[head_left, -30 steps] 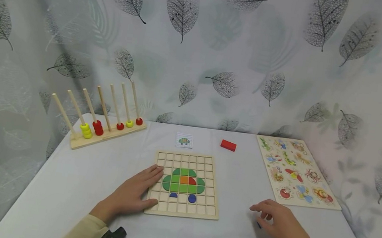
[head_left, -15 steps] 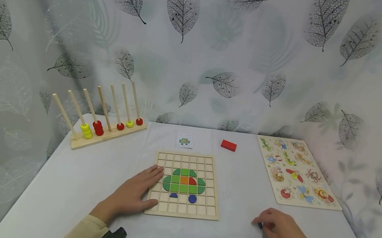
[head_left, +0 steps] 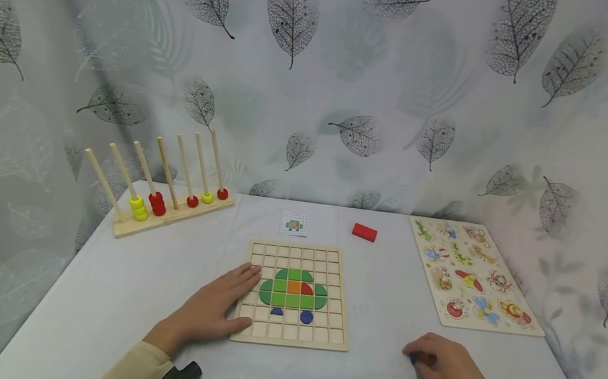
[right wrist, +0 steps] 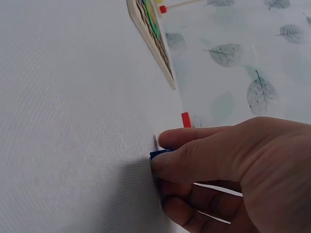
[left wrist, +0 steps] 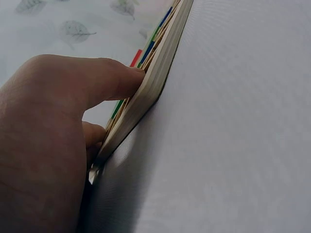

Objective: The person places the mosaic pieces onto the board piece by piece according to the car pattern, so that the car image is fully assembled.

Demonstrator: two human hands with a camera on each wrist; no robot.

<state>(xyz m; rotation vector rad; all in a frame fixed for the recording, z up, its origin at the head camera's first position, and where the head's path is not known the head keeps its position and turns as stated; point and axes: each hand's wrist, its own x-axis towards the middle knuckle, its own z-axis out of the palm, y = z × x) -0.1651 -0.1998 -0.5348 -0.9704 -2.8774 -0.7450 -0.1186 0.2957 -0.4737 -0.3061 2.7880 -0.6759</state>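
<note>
Fingers of the right hand (head_left: 445, 365) pinch a small blue piece (right wrist: 160, 154) against the counter (head_left: 371, 378). Left hand (head_left: 210, 308) rests with straight fingers on the wooden grid board (head_left: 296, 294).

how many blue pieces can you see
3: a blue half-piece and a blue round piece sit in the grid board under the green shape, and the right hand pinches a third on the table. Others may be hidden.

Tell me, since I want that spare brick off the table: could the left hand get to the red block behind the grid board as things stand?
Probably yes. The left hand rests flat on the grid board, holding nothing, and the red block lies uncovered beyond the board's far edge.
</note>
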